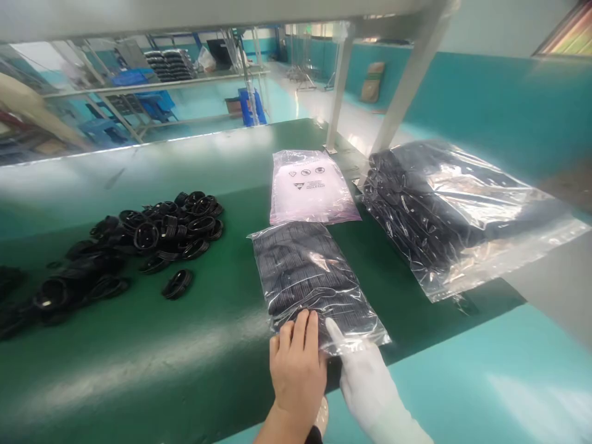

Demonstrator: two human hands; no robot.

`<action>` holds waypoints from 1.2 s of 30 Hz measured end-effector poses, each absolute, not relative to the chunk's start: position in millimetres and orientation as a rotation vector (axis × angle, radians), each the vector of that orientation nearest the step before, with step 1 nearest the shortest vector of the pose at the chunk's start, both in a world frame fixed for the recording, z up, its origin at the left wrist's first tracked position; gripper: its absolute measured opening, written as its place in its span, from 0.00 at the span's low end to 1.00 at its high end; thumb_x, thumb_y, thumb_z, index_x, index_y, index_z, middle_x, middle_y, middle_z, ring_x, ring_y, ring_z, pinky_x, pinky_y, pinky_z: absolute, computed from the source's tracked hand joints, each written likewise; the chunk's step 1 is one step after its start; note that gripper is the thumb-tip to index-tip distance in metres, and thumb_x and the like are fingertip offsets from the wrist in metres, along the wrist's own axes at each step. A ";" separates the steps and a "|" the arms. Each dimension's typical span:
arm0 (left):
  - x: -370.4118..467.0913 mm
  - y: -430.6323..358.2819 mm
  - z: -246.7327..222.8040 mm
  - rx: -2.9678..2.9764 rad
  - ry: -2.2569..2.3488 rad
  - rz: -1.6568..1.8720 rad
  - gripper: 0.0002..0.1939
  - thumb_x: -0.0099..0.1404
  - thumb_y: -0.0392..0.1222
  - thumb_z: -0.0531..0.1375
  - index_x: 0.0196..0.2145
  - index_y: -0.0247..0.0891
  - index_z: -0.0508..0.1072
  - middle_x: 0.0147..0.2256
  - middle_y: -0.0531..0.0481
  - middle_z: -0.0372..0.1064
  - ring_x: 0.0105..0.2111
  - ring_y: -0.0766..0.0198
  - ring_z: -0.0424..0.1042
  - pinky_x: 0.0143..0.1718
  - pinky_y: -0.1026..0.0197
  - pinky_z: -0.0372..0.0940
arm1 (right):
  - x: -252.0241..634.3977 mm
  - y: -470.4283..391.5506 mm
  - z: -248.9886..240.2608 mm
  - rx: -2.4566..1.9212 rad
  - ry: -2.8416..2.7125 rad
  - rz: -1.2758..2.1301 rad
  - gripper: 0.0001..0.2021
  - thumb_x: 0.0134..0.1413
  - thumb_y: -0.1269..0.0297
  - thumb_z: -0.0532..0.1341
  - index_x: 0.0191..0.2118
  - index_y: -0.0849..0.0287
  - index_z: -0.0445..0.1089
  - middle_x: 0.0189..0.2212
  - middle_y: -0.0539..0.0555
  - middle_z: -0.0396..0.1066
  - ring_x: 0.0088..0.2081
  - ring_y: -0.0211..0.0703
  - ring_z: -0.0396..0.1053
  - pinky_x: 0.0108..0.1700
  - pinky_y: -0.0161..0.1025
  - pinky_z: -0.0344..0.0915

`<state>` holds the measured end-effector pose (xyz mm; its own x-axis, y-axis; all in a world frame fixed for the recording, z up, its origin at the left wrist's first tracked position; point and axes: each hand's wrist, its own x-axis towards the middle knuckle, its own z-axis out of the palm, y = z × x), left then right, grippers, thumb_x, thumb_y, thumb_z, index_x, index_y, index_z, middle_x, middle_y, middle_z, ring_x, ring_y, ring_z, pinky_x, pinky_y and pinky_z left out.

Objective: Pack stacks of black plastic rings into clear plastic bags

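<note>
A clear plastic bag (308, 265) packed with rows of black ribbed items lies flat near the front edge of the green table. My left hand (297, 361) is bare and rests on the bag's near end, its fingers stretched out side by side and gripping nothing. Beside it, my right hand (363, 376) wears a white glove. Its index finger lies on the bag, and its other fingers are curled at the bag's near edge, where what they hold, if anything, is hidden. Just beyond the bag lies a pinkish printed bag (312, 188).
Loose black coiled rings (171, 228) are heaped on the left of the green table (222, 351). At the right, a large clear bag (448, 209) of black items lies by a metal post (407, 80). A shelf beam crosses above.
</note>
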<state>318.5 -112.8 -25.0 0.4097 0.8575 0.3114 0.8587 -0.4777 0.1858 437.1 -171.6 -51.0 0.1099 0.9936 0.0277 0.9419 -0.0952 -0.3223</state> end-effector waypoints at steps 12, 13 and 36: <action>269.1 -154.4 -4.7 -2.546 -1.805 -0.556 0.21 0.57 0.40 0.57 0.50 0.39 0.64 0.48 0.44 0.64 0.49 0.52 0.60 0.46 0.51 0.57 | 437.2 -200.3 -42.5 -1.975 -1.735 0.305 0.24 0.54 0.68 0.51 0.58 0.50 0.52 0.41 0.56 0.65 0.44 0.47 0.63 0.44 0.46 0.65; 269.2 -157.1 -6.2 -2.537 -1.824 -0.582 0.21 0.58 0.39 0.56 0.50 0.39 0.64 0.48 0.44 0.64 0.49 0.52 0.60 0.47 0.50 0.56 | 434.2 -201.3 -43.8 -1.953 -1.749 0.280 0.22 0.54 0.67 0.51 0.56 0.50 0.54 0.41 0.56 0.65 0.45 0.47 0.63 0.45 0.47 0.64; 306.1 -98.3 -10.6 -2.730 -1.720 -0.363 0.34 0.49 0.35 0.64 0.54 0.47 0.60 0.52 0.49 0.62 0.51 0.52 0.59 0.48 0.49 0.56 | 442.5 -147.6 -35.6 -2.049 -1.943 0.359 0.24 0.58 0.68 0.46 0.60 0.49 0.47 0.42 0.51 0.72 0.27 0.35 0.72 0.28 0.30 0.68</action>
